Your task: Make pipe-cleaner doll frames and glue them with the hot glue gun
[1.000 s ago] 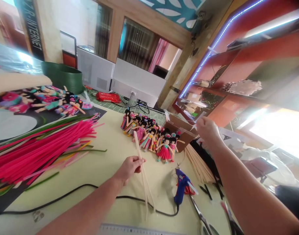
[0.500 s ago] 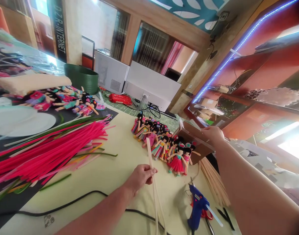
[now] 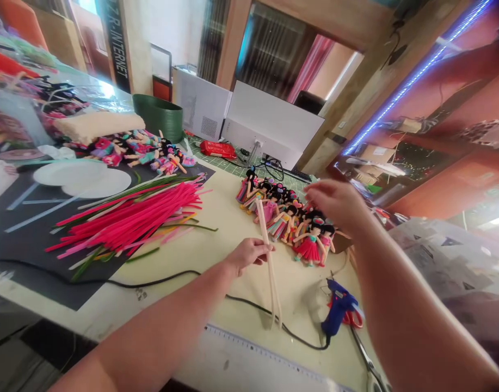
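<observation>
My left hand (image 3: 253, 253) pinches a few cream pipe cleaners (image 3: 269, 272) near their upper part; their lower ends splay apart over the table. My right hand (image 3: 334, 204) is above the right end of a group of small pipe-cleaner dolls (image 3: 282, 209), its fingers loosely bent with no object visible in them. A doll in a red skirt (image 3: 308, 245) lies at the front of the group. Behind my right forearm a brown cardboard box (image 3: 343, 246) is mostly hidden. Nearby, a blue glue gun (image 3: 338, 307) lies on the table by red-handled scissors (image 3: 361, 348).
Pink and green pipe cleaners (image 3: 139, 218) lie on a dark mat (image 3: 80, 291) at left, near white plates (image 3: 100, 182). More dolls (image 3: 151, 155), a green pot (image 3: 159, 117) and a monitor (image 3: 269, 125) stand behind. A black cord (image 3: 151, 283) crosses the table.
My right hand has let go of the cardboard box edge and moved left over the dolls. My left hand still holds the cream pipe cleaners. The view has shifted, showing the table's front edge.
</observation>
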A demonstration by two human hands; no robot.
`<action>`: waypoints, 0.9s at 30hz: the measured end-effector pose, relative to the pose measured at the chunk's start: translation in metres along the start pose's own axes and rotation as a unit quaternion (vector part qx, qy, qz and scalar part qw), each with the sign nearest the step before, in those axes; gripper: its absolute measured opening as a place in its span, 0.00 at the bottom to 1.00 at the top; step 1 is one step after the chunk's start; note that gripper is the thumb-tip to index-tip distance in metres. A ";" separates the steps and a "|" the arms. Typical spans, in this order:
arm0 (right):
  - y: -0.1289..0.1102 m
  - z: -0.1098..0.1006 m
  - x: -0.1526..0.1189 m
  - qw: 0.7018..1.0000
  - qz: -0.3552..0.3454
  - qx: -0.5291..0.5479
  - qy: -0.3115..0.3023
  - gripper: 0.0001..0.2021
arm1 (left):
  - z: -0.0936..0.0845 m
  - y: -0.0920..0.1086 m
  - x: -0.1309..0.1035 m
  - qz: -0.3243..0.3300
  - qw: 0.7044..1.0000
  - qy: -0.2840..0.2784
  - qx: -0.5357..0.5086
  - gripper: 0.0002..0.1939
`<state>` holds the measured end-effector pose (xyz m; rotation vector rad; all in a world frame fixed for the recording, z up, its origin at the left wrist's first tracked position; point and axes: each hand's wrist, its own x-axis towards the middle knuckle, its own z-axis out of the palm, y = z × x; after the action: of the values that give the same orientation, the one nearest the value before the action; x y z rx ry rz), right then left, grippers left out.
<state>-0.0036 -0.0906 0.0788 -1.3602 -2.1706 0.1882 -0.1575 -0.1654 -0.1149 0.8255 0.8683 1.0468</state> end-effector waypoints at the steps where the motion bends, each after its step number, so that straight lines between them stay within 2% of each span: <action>1: -0.010 0.014 -0.021 0.999 -0.003 0.026 -0.026 0.11 | -0.002 0.004 -0.001 0.000 1.000 -0.005 -0.018 0.23; 3: -0.016 0.041 -0.061 0.997 0.012 0.049 -0.065 0.09 | -0.005 0.010 -0.002 0.007 0.998 -0.020 -0.053 0.24; 5: -0.009 0.066 -0.093 0.986 0.053 0.125 -0.100 0.09 | -0.005 0.014 -0.003 0.018 0.997 -0.033 -0.071 0.24; 9: 0.012 0.095 -0.125 0.918 0.196 0.325 -0.111 0.13 | -0.003 0.013 -0.004 0.020 0.997 -0.041 -0.064 0.27; 11: 0.016 0.102 -0.131 0.891 0.230 0.379 -0.095 0.15 | -0.001 0.009 -0.004 0.022 0.998 -0.046 -0.047 0.28; 14: 0.016 0.107 -0.138 0.872 0.242 0.420 -0.071 0.16 | 0.003 0.005 -0.005 0.035 0.998 -0.056 -0.020 0.26; 21: 0.026 0.115 -0.150 0.848 0.242 0.469 -0.052 0.14 | 0.014 0.006 -0.010 0.032 0.997 -0.062 0.013 0.23; 27: 0.031 0.113 -0.153 0.848 0.242 0.470 -0.049 0.13 | 0.018 0.003 -0.011 0.025 0.998 -0.054 0.029 0.23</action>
<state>0.0103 -0.1882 -0.0860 -1.2288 -1.3651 1.3363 -0.1453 -0.1779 -0.1026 0.9489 0.7925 1.0151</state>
